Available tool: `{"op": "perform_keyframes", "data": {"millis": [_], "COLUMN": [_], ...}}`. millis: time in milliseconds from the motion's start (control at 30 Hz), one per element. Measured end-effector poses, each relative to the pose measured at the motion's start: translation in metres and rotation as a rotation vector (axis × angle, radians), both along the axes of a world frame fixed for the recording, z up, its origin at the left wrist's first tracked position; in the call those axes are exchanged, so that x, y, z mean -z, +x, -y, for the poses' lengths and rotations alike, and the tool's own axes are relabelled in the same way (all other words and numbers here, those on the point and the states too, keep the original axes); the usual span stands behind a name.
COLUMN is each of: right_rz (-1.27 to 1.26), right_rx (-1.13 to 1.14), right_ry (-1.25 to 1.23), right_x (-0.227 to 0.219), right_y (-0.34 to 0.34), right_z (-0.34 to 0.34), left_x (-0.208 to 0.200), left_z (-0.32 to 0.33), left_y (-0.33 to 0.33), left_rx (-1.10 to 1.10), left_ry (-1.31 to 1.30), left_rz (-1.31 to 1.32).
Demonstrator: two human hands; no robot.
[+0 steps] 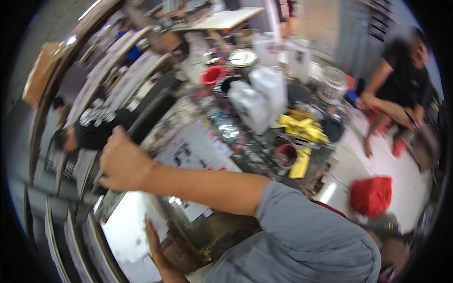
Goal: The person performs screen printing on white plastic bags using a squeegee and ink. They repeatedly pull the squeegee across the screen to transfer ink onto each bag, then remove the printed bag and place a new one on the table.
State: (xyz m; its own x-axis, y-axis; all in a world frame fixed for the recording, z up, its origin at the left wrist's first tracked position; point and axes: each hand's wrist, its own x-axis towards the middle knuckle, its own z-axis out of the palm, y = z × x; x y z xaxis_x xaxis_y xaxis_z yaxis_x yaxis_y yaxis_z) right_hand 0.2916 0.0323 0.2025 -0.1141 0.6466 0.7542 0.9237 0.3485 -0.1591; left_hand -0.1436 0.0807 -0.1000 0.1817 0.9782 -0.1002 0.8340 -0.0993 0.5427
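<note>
My right arm, in a grey sleeve, reaches across the view to the left. My right hand (123, 162) is closed, with its fingers curled in; motion blur hides what, if anything, it holds. It is above the near end of the table, close to a dark roller-like bar (153, 118). Lower down, my left hand (153, 240) has its fingers stretched out along the right edge of white sheets (130, 224). A pale printed sheet (191, 146) with dark and red marks lies on the table beyond my right forearm.
White jugs (250, 106), a red cup (213, 75), lidded cans (333, 85) and yellow gloves (304, 129) crowd the paint-stained table (245, 153). Slatted racks (71, 240) stand left. A red bag (371, 195) is on the tiled floor. A seated person (401, 75) is far right.
</note>
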Motion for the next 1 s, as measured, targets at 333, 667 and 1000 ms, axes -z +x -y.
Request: {"op": "perform_keyframes", "data": {"millis": [333,667,1000], "right_rz": [0.045,0.099,0.092], "right_rx": [-0.076,-0.037,-0.156], "right_ry": [0.067,0.153,0.111], "right_x": [-0.015,-0.024,-0.045], "right_y": [0.010,0.014,0.014], "right_z": [-0.006,-0.038,-0.008], "left_x": [0.031,0.030,0.017], "left_z": [0.028,0.028,0.050], "left_y": [0.193,0.333,0.342], "left_rx": [0.311,0.638,0.675], "left_ry": [0.197,0.438,0.402], "left_rz": [-0.279,-0.154,-0.109]}}
